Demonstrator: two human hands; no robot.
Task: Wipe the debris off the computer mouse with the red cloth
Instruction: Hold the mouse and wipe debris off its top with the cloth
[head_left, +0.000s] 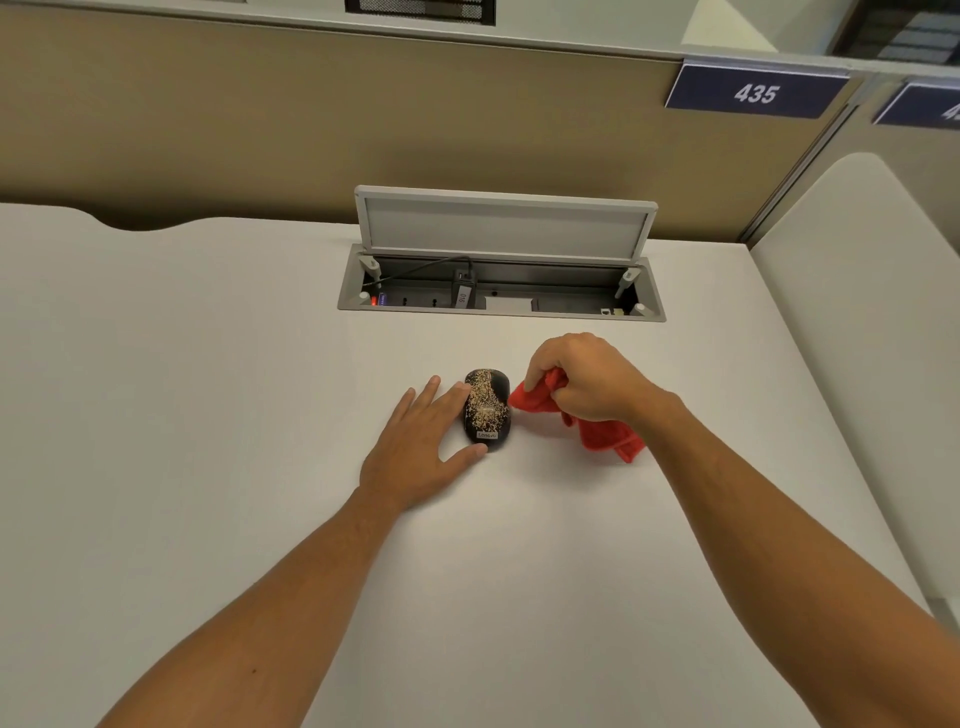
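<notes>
Fingers (441, 400) of the left hand (421, 447) lie spread and flat on the white counter (208, 415), gripping nothing, with forefinger and thumb touching the left side of the black computer mouse (487, 408), which is speckled with tan debris (485, 397). Just right of the mouse, the right hand (582, 379) is curled tight around a bunched red cloth (597, 431), whose loose end trails on the counter. Beyond both hands an open cable hatch (501, 280) is set into the counter.
</notes>
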